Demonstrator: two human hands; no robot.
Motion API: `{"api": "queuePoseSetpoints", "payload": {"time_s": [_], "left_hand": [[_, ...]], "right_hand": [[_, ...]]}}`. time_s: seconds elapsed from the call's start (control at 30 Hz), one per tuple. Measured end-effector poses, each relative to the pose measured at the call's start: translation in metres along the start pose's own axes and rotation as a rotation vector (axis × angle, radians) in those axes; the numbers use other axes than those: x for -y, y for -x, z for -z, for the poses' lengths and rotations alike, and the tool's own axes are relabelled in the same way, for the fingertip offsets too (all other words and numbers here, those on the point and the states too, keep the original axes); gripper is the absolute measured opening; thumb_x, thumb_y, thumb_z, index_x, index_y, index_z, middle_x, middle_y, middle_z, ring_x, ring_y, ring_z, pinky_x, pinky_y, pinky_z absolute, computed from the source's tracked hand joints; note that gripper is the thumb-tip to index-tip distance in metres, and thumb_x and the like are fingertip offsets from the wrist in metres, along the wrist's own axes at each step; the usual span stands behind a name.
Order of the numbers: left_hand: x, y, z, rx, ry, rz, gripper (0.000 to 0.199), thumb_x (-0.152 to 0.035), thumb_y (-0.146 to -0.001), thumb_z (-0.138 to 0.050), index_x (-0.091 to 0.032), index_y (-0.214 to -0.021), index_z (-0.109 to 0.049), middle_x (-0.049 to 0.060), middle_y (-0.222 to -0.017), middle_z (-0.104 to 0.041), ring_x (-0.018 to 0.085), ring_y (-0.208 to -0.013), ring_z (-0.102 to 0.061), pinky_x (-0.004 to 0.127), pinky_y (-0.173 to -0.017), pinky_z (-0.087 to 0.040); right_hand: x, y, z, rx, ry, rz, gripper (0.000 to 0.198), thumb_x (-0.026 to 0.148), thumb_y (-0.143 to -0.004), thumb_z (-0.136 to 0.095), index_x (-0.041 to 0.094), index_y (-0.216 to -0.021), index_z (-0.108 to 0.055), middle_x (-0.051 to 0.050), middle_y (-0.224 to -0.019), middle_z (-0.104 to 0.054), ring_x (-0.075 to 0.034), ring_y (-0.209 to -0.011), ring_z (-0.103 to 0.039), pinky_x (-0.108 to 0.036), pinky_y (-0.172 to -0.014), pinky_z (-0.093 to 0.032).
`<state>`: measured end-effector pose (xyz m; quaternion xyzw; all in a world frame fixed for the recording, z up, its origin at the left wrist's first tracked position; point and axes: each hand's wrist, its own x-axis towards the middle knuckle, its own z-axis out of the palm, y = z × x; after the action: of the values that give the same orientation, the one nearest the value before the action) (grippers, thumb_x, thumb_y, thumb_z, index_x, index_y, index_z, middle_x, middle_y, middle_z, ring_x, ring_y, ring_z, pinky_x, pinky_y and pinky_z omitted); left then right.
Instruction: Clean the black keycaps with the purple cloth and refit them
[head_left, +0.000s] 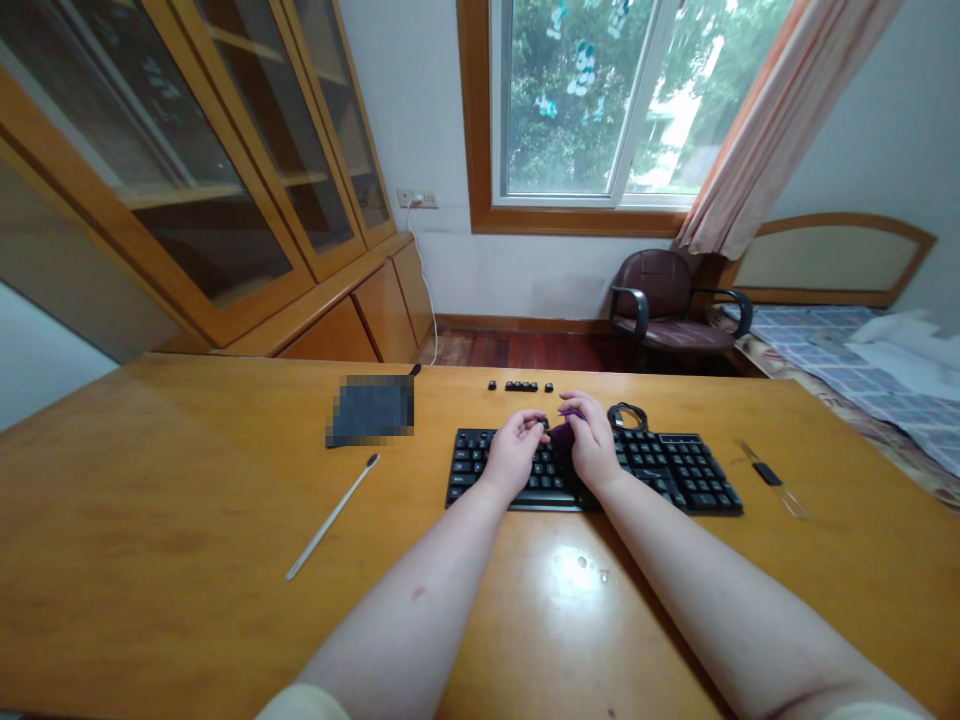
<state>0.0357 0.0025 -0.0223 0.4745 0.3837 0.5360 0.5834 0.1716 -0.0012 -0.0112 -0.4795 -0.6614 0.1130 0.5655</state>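
Note:
A black keyboard lies on the wooden table under both my hands. Over its middle, my left hand is closed in a pinch on a small black keycap. Just to the right, my right hand grips a purple cloth, which hangs over the keys close to the keycap. Behind the keyboard, several loose black keycaps stand in a row. The keyboard's coiled cable rests at its back edge.
A long-handled brush and a dark pixelated item lie on the left of the table. To the right is a wire keycap puller with a black grip. An office chair stands beyond the far edge.

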Motion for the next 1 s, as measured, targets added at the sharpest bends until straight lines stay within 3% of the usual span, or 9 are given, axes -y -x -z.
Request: {"api": "queuePoseSetpoints", "payload": {"time_s": [0.23, 0.47, 0.57, 0.67, 0.77, 1.0], "left_hand": [[-0.002, 0.001, 0.0, 0.022, -0.024, 0.0, 0.021, -0.028, -0.08, -0.056, -0.015, -0.095, -0.061, 0.003, -0.082, -0.061, 0.009, -0.066, -0.059, 0.023, -0.069, -0.047], [0.004, -0.001, 0.002, 0.021, -0.007, -0.003, 0.025, -0.032, -0.08, -0.056, -0.015, -0.098, -0.06, 0.004, -0.081, -0.063, 0.01, -0.066, -0.06, 0.025, -0.07, -0.048], [0.004, -0.001, 0.003, 0.029, -0.001, -0.018, 0.027, -0.033, -0.08, -0.056, -0.015, -0.099, -0.06, 0.004, -0.081, -0.063, 0.011, -0.067, -0.06, 0.026, -0.071, -0.048], [0.004, -0.001, 0.002, 0.041, -0.003, -0.026, 0.025, -0.032, -0.079, -0.057, -0.015, -0.098, -0.06, 0.004, -0.081, -0.063, 0.011, -0.066, -0.06, 0.025, -0.07, -0.047], [0.003, -0.002, 0.002, 0.037, 0.002, -0.019, 0.024, -0.031, -0.079, -0.057, -0.015, -0.097, -0.058, 0.003, -0.08, -0.062, 0.01, -0.065, -0.059, 0.024, -0.069, -0.047], [0.005, -0.002, 0.002, 0.008, 0.07, -0.014, 0.024, -0.033, -0.079, -0.057, -0.016, -0.095, -0.054, 0.002, -0.078, -0.062, 0.009, -0.065, -0.06, 0.025, -0.069, -0.048]], "right_hand": [[-0.011, -0.002, -0.003, -0.061, 0.011, -0.207, 0.031, 0.035, -0.091, -0.033, 0.019, -0.084, -0.059, -0.005, -0.082, -0.061, -0.02, -0.082, -0.056, -0.035, -0.079, -0.043], [-0.007, -0.008, 0.005, -0.084, 0.09, -0.148, 0.039, 0.04, -0.091, -0.032, 0.021, -0.091, -0.066, -0.006, -0.087, -0.061, -0.021, -0.091, -0.055, -0.037, -0.084, -0.041], [-0.002, -0.007, 0.002, -0.073, -0.078, -0.274, 0.039, 0.046, -0.088, -0.037, 0.02, -0.095, -0.065, -0.005, -0.081, -0.062, -0.019, -0.078, -0.058, -0.036, -0.075, -0.045], [-0.001, -0.007, -0.003, -0.024, -0.422, -0.48, 0.039, 0.052, -0.083, -0.045, 0.02, -0.096, -0.062, -0.001, -0.066, -0.058, -0.016, -0.057, -0.055, -0.032, -0.057, -0.046], [-0.003, -0.008, -0.006, 0.019, -0.685, -0.56, 0.035, 0.05, -0.078, -0.054, 0.02, -0.093, -0.06, 0.0, -0.065, -0.06, -0.014, -0.055, -0.056, -0.029, -0.053, -0.047], [-0.002, -0.008, -0.002, 0.136, -0.652, -0.524, 0.022, 0.033, -0.065, -0.069, 0.02, -0.08, -0.061, 0.0, -0.072, -0.063, -0.013, -0.059, -0.055, -0.029, -0.062, -0.049]]}}
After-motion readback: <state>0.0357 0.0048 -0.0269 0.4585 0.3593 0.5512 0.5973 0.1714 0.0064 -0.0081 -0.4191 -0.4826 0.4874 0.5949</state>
